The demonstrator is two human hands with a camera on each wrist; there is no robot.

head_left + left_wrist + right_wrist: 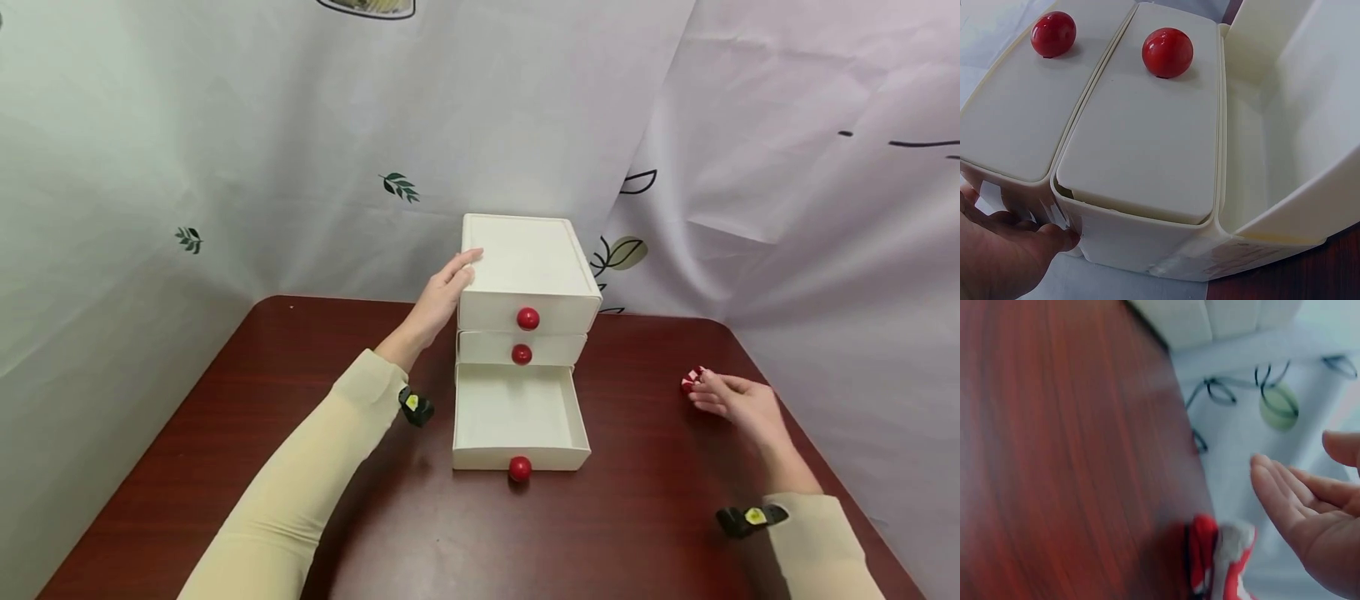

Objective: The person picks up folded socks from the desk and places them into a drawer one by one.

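Observation:
A white three-drawer unit with round red knobs stands on the table, its bottom drawer pulled out and bare inside. My left hand rests against the unit's left side, fingertips over the edge of its top. In the left wrist view, the thumb touches the side wall near the top and middle drawers, both closed. At the table's right, my right hand hovers close by a small red-and-white item, thumb and fingers apart. The item is blurred in the right wrist view.
The dark red wooden table has rounded back corners. A pale cloth backdrop with leaf prints hangs behind it and along both sides. The open drawer's red knob juts toward the table's front.

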